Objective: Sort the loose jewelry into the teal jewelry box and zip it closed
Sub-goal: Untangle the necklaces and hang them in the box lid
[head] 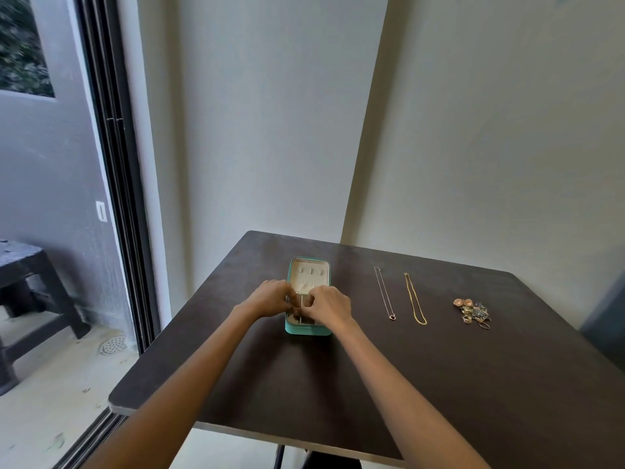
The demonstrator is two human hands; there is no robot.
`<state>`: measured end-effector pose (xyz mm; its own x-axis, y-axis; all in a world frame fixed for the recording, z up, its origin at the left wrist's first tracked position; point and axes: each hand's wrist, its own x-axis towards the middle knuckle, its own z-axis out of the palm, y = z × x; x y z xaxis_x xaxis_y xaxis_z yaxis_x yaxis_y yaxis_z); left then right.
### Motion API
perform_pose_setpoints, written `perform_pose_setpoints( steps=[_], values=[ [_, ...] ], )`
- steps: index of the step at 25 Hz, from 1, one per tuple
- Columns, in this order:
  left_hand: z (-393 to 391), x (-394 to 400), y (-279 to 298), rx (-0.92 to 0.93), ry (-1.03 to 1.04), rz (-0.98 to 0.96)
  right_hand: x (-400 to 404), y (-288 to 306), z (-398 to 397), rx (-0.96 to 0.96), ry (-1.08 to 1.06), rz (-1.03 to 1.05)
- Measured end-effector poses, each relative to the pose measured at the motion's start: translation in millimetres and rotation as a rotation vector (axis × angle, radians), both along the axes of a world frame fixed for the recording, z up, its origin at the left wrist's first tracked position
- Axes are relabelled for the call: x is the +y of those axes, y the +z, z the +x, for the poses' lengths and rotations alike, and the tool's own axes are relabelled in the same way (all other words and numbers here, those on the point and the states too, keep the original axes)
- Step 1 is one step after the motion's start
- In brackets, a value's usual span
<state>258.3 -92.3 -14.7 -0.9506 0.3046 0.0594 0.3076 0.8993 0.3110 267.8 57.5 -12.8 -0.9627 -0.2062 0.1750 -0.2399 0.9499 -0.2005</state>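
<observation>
On the dark brown surface (338,384), both hands, left (272,297) and right (326,304), curl over the open teal zip jewelry box (308,296); whether they pinch anything is unclear.

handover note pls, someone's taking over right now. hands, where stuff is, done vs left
Left hand and right hand: both over the open teal box, fingers curled at its compartments; what they grip is hidden.
On the table, right of the box: thin chain, gold chain, pile of rings and earrings.
Done: box unzipped, lid laid flat.
Left: both chains and the pile go in, then zip it shut.
</observation>
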Motion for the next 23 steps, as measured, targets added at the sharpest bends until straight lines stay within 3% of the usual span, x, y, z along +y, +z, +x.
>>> perform_pose_setpoints(
  steps=[16, 23],
  values=[
    [9.0, 2.5, 4.4, 0.040, 0.063, 0.041, -13.2, 0.1, 3.1, -0.062, -0.110, 0.008],
    [7.1, 3.3, 2.2, 0.037, 0.077, 0.030, -4.4, 17.1, -1.9, -0.139, -0.105, -0.180]
  ],
)
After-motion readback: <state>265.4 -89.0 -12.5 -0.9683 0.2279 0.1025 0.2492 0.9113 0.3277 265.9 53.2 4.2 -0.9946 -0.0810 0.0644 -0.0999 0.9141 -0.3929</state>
